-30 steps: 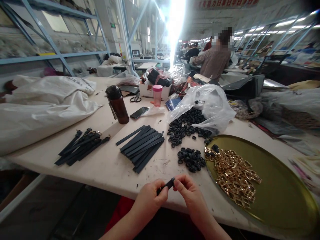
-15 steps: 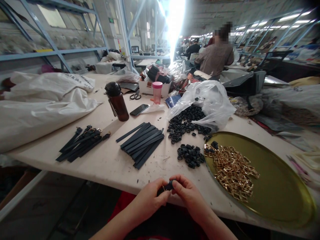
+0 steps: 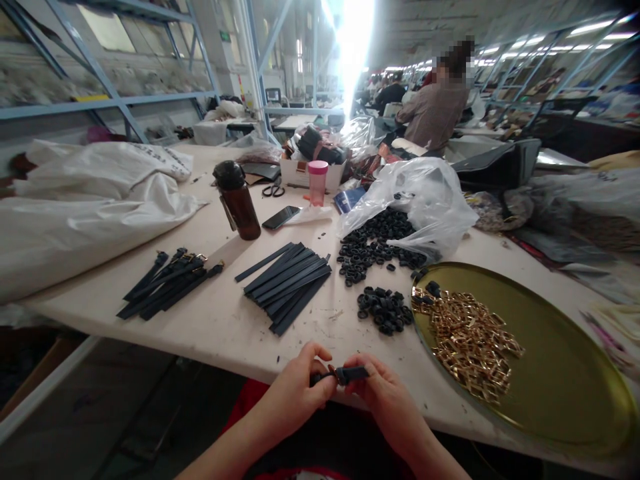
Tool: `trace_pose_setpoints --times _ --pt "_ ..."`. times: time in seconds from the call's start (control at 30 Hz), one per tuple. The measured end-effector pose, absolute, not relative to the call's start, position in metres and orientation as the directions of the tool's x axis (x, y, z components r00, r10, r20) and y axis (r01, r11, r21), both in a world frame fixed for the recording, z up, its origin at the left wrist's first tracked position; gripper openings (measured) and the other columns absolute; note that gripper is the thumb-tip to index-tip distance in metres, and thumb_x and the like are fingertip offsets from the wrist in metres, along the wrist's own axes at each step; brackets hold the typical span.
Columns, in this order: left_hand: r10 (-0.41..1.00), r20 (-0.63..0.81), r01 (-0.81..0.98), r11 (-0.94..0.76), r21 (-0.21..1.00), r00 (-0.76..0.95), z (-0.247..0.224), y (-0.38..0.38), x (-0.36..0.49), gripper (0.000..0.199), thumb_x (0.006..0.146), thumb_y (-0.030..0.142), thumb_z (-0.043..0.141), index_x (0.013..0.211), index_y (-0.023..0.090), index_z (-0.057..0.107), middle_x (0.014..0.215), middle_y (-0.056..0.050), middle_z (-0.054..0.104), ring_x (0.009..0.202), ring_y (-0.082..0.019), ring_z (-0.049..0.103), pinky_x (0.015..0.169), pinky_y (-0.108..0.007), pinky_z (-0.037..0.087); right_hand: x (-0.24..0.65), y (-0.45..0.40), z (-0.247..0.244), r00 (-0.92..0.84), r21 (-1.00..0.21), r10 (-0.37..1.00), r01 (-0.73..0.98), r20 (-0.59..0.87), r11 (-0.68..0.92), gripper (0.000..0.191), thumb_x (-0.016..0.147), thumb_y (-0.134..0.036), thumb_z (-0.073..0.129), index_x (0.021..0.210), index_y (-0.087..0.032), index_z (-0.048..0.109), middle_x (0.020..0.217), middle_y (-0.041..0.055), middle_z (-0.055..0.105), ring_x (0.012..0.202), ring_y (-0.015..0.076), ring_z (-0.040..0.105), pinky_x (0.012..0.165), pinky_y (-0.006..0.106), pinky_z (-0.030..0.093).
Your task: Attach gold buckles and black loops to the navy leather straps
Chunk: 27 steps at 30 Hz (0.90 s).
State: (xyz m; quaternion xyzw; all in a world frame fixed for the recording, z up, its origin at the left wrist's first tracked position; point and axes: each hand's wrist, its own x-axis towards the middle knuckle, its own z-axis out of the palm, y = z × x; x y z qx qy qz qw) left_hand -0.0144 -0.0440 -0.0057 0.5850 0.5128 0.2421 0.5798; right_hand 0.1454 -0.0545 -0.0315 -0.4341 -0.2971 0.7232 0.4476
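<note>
Over the table's front edge, my left hand [image 3: 309,380] and my right hand [image 3: 380,383] hold a dark strap [image 3: 355,374] between them. A gold buckle shows on the strap between my fingers, with a dark loop beside it. My right hand pinches the strap's flat end; my left hand is closed on the part left of the buckle. Beyond my hands lie a stack of flat dark strips [image 3: 290,283] and a small pile of black loops [image 3: 384,310]. Farther left are several straps with buckles [image 3: 167,283].
A round gold tray [image 3: 560,360] with gold buckles [image 3: 473,340] stands at right. Behind are a plastic bag [image 3: 425,200] over more loops, a brown bottle [image 3: 237,200], a phone [image 3: 281,217], scissors [image 3: 273,191] and a pink-lidded container [image 3: 317,183]. A person [image 3: 437,110] stands farther back.
My hands have moved apart a little, my right hand going right. More of the strap and its buckle now show between them. The view has shifted slightly.
</note>
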Motion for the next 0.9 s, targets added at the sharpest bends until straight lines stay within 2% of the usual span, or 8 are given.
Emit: trace_pose_setpoints --times 0.17,0.33,0.47,0.6,0.7,0.77,0.83,0.9 --pt "0.873 -0.356 0.307 0.256 0.917 0.335 -0.01 -0.045 -0.016 0.026 0.075 0.031 0.055 0.093 0.019 0.039 0.067 0.003 0.06 0.054 -0.011 0.053 0.051 -0.02 0.038 0.142 -0.057 -0.03 -0.397 -0.775 0.821 -0.324 -0.41 -0.543 0.032 0.07 -0.042 0.067 0.088 -0.017 0.057 0.07 -0.0022 0.058 0.062 0.0094 0.049 0.06 0.021 0.036" --pt "0.9 -0.342 0.513 0.166 0.842 0.271 -0.007 -0.044 -0.018 0.026 0.071 0.036 0.059 0.086 0.017 0.049 0.064 0.004 0.056 0.059 -0.012 0.051 0.053 -0.02 0.035 0.143 -0.059 -0.036 -0.514 -0.705 0.743 -0.324 -0.429 -0.631 0.03 0.067 -0.04 0.069 0.073 -0.016 0.051 0.06 -0.0041 0.051 0.054 0.0074 0.043 0.054 0.019 0.032" --pt "0.891 -0.351 0.558 0.142 0.818 0.288 0.001 -0.046 -0.017 0.017 0.071 0.033 0.058 0.076 0.016 0.057 0.068 0.002 0.059 0.066 -0.013 0.053 0.057 -0.021 0.036 0.146 -0.061 -0.031 -0.519 -0.703 0.738 -0.319 -0.432 -0.636 0.033 0.064 -0.039 0.07 0.066 -0.017 0.046 0.06 -0.0037 0.049 0.057 0.0092 0.044 0.054 0.019 0.033" --pt "0.86 -0.397 0.434 0.24 0.868 0.319 0.002 -0.052 -0.016 0.016 0.071 0.029 0.057 0.078 0.015 0.058 0.065 0.002 0.058 0.06 -0.012 0.052 0.055 -0.021 0.037 0.146 -0.058 -0.025 -0.344 -0.822 0.846 -0.267 -0.407 -0.503 0.032 0.068 -0.043 0.064 0.067 -0.018 0.044 0.061 -0.0043 0.047 0.055 0.009 0.041 0.053 0.021 0.032" --pt "0.823 -0.426 0.237 0.36 0.903 0.374 -0.001 -0.055 -0.015 0.02 0.07 0.027 0.059 0.085 0.013 0.057 0.067 0.001 0.059 0.06 -0.011 0.053 0.058 -0.022 0.04 0.145 -0.053 -0.028 -0.064 -0.957 0.956 -0.019 -0.287 -0.289 0.03 0.069 -0.041 0.061 0.061 -0.019 0.042 0.056 -0.0056 0.039 0.053 0.0094 0.037 0.052 0.022 0.032" --pt "0.8 -0.425 0.097 0.427 0.899 0.423 -0.003 -0.055 -0.016 0.027 0.07 0.026 0.061 0.092 0.012 0.056 0.075 -0.001 0.061 0.067 -0.012 0.056 0.064 -0.024 0.042 0.145 -0.051 -0.031 0.047 -0.971 0.983 0.155 -0.175 -0.181 0.025 0.068 -0.035 0.061 0.062 -0.02 0.042 0.054 -0.0063 0.038 0.051 0.01 0.037 0.051 0.023 0.032" --pt "0.784 -0.426 -0.002 0.478 0.879 0.451 -0.005 -0.054 -0.016 0.032 0.07 0.028 0.062 0.096 0.011 0.054 0.08 -0.004 0.062 0.07 -0.013 0.057 0.067 -0.026 0.043 0.147 -0.051 -0.033 0.039 -0.966 0.992 0.228 -0.119 -0.125 0.015 0.07 -0.03 0.058 0.074 -0.02 0.047 0.058 -0.0054 0.045 0.052 0.0114 0.042 0.052 0.024 0.035" --pt "0.772 -0.448 -0.032 0.516 0.856 0.45 -0.007 -0.053 -0.017 0.033 0.069 0.03 0.063 0.096 0.011 0.053 0.078 -0.003 0.061 0.069 -0.013 0.059 0.067 -0.027 0.043 0.151 -0.052 -0.033 -0.087 -0.961 0.989 0.258 -0.122 -0.096 0.015 0.072 -0.027 0.054 0.085 -0.02 0.05 0.062 -0.0036 0.051 0.055 0.0127 0.047 0.053 0.024 0.037"
